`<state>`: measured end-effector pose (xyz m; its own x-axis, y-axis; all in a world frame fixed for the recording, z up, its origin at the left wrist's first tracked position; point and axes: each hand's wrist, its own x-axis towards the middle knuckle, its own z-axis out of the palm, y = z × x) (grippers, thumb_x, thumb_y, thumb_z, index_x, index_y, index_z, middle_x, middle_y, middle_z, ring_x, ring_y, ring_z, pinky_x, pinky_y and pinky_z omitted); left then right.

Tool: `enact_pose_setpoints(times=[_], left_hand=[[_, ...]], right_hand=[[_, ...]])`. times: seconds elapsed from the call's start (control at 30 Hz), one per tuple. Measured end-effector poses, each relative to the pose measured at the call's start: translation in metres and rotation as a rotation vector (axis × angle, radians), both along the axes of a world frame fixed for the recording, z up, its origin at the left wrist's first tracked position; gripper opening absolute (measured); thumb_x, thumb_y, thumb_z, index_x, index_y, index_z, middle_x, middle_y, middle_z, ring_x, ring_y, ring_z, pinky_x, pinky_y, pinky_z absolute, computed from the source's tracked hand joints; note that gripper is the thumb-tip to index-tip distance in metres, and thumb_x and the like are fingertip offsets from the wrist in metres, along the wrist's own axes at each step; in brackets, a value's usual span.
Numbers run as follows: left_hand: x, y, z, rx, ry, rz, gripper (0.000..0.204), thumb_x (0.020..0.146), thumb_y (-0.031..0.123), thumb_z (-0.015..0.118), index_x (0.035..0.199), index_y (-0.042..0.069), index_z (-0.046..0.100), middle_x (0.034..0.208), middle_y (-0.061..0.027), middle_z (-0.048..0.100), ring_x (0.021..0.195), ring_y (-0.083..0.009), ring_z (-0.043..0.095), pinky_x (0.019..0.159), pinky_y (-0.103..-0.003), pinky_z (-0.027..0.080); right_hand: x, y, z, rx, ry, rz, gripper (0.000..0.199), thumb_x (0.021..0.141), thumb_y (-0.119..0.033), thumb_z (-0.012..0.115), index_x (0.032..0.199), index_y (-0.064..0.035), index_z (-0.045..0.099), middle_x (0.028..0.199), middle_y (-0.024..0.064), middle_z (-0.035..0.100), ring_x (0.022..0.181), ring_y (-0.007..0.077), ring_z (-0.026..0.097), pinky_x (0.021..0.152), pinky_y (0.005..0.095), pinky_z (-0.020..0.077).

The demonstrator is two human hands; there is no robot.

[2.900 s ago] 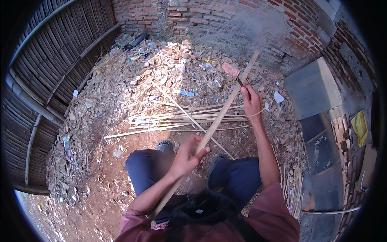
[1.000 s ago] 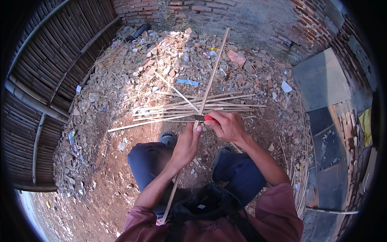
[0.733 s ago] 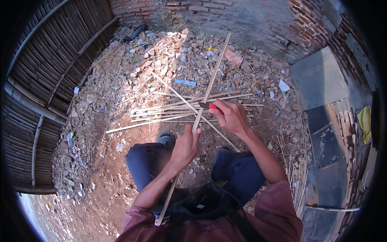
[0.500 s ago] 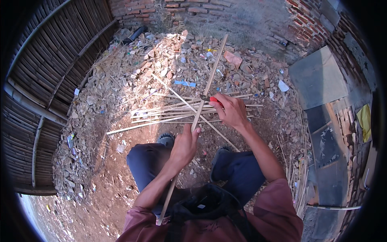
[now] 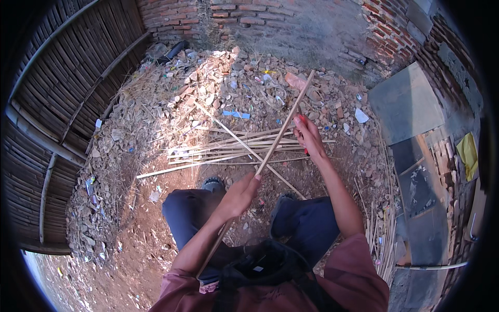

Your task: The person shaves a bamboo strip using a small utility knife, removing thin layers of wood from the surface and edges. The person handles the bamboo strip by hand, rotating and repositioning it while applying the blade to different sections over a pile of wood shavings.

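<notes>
My left hand [image 5: 241,195] is closed round a long, pale bamboo strip [image 5: 283,131], which slants from beside my left forearm up and away to the right. In my right hand [image 5: 311,137] is a small red-handled knife [image 5: 303,120]; its dark blade points away from me, close to the strip's right side. Most of the handle is hidden by my fingers. On the ground beyond my feet lies a loose pile of similar bamboo strips [image 5: 208,151]. One separate strip [image 5: 224,126] lies diagonally across them, passing beneath the one I hold.
Broken brick and stone rubble [image 5: 171,104] mixed with litter spreads behind the pile. A brick wall [image 5: 291,26] stands at the back, a bamboo-slat panel [image 5: 67,73] on the left. Grey boards [image 5: 408,106] lean at right, near a yellow bag [image 5: 468,155].
The knife has come off the strip's middle and moved right and farther out with my right hand. The strip's far end has swung right and drawn nearer; my left hand is slightly lower.
</notes>
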<state>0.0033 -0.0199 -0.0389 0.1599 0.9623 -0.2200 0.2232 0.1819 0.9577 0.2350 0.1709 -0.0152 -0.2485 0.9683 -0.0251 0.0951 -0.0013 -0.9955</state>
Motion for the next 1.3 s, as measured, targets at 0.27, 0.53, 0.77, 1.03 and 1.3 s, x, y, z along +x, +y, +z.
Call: enact_pose_setpoints(times=[0.27,0.53,0.77,1.03,1.3], left_hand=[[0.003,0.009,0.011,-0.138,-0.213,-0.075,0.050,0.115,0.046,0.037,0.108,0.000,0.056,0.076,-0.0059,0.059,0.059,-0.0163,0.065,0.056,-0.031,0.057],[0.007,0.016,0.026,-0.099,-0.440,-0.041,0.054,0.117,0.049,0.031,0.129,0.002,0.054,0.089,-0.0065,0.063,0.065,-0.0169,0.066,0.062,-0.030,0.056],[0.000,0.015,0.012,-0.239,-0.648,-0.029,0.061,0.116,0.055,0.020,0.112,0.006,0.056,0.072,-0.0029,0.050,0.054,-0.0156,0.052,0.053,-0.031,0.050],[0.011,0.016,0.022,-0.322,-0.657,-0.001,0.060,0.115,0.055,0.022,0.113,0.005,0.056,0.077,-0.0063,0.059,0.063,-0.0197,0.066,0.060,-0.033,0.057],[0.004,0.013,0.016,-0.222,-0.649,-0.041,0.058,0.114,0.059,0.024,0.116,0.008,0.052,0.088,-0.0042,0.059,0.059,-0.0138,0.058,0.048,-0.026,0.042]], right_hand=[[-0.001,0.000,-0.004,0.004,0.005,0.013,0.038,0.101,-0.033,0.075,0.124,-0.0027,0.069,0.098,-0.0010,0.071,0.082,0.0055,0.058,0.074,0.0246,0.0459],[-0.027,-0.025,-0.001,0.196,-0.008,0.238,0.031,0.101,-0.024,0.075,0.118,0.0015,0.070,0.102,0.0077,0.075,0.092,0.0136,0.071,0.083,0.0300,0.0572],[-0.022,-0.029,0.012,0.092,0.068,0.262,0.032,0.102,-0.027,0.073,0.119,0.0006,0.069,0.088,0.0030,0.071,0.076,0.0096,0.067,0.069,0.0252,0.0523],[-0.017,-0.031,0.014,-0.075,0.138,0.262,0.031,0.102,-0.026,0.074,0.119,-0.0012,0.070,0.070,-0.0099,0.049,0.057,0.0011,0.038,0.051,0.0237,0.0282],[-0.013,-0.032,0.005,0.190,-0.151,0.336,0.040,0.102,-0.030,0.073,0.121,0.0042,0.070,0.089,0.0027,0.072,0.082,0.0082,0.064,0.073,0.0301,0.0491]])
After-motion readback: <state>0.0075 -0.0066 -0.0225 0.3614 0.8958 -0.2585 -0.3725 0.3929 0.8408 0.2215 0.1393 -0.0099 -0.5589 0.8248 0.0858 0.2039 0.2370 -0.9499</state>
